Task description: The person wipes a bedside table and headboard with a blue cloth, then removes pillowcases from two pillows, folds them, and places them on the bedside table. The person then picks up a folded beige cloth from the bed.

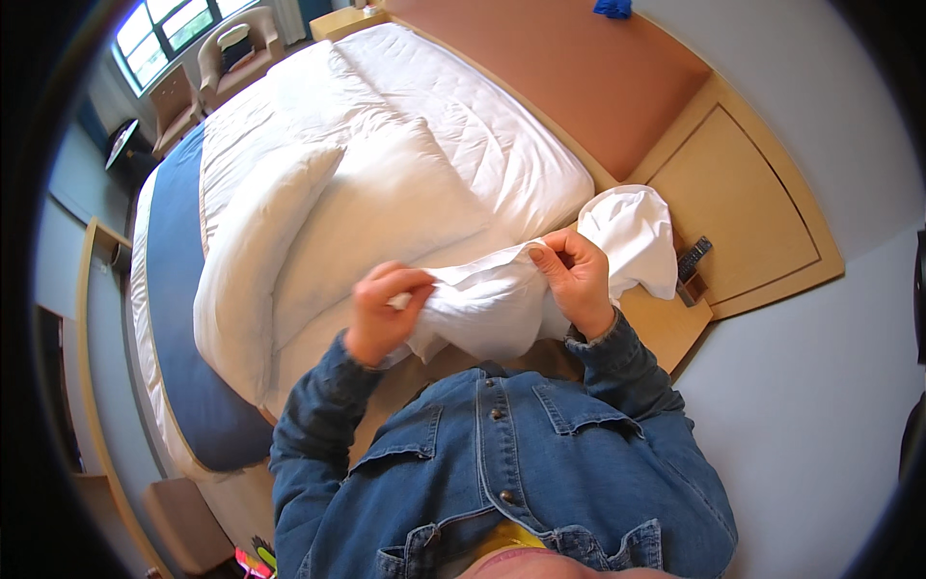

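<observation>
A white cloth (pixel 485 311), possibly a pillowcase, hangs bunched between my hands in front of my denim jacket. My left hand (pixel 383 307) pinches one end of its upper edge, slightly blurred. At the other end, my right hand (pixel 575 279) grips the edge between thumb and fingers. Two white pillows lie just beyond on the bed: a flat one (pixel 383 195) and a plump one (pixel 249 289) to its left. A second white cloth (pixel 633 231) is heaped on the wooden nightstand (pixel 658 326), close to my right hand.
The bed has a white sheet (pixel 463 116) and a blue runner (pixel 192 326) across its foot. A remote control (pixel 694 257) leans in a small holder (pixel 692 288) on the nightstand. Behind stands a padded brown headboard (pixel 564 79). Armchairs (pixel 239 58) stand by the window.
</observation>
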Demonstrator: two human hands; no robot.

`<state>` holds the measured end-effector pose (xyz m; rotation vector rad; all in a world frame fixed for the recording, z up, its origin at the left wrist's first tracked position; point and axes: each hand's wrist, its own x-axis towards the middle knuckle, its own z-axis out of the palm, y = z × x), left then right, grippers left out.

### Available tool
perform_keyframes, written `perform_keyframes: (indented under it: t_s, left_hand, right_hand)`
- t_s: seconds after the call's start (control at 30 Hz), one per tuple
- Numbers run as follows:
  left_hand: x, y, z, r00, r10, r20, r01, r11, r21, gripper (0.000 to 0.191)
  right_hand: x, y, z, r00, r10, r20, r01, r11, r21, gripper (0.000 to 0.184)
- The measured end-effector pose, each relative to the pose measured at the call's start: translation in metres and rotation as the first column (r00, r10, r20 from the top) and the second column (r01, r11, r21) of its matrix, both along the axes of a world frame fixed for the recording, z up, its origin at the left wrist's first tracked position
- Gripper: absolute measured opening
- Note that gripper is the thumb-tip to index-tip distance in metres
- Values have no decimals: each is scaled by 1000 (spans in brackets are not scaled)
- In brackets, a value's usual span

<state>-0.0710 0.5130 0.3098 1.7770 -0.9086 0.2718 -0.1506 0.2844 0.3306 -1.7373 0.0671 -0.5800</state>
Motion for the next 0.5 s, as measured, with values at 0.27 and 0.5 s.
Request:
perform_keyframes:
  t_s: [0.27, 0.5]
  left_hand:
    - [-14, -60, 32, 963, -120, 241, 144, 986, -82, 18]
    - [-9, -64, 23, 914, -173, 368, 148, 984, 96, 11]
  right_hand:
    - [-10, 12, 17, 996, 82, 45, -63, 939, -338, 12]
    - [-13, 10, 14, 988, 99, 119, -9, 803, -596, 8]
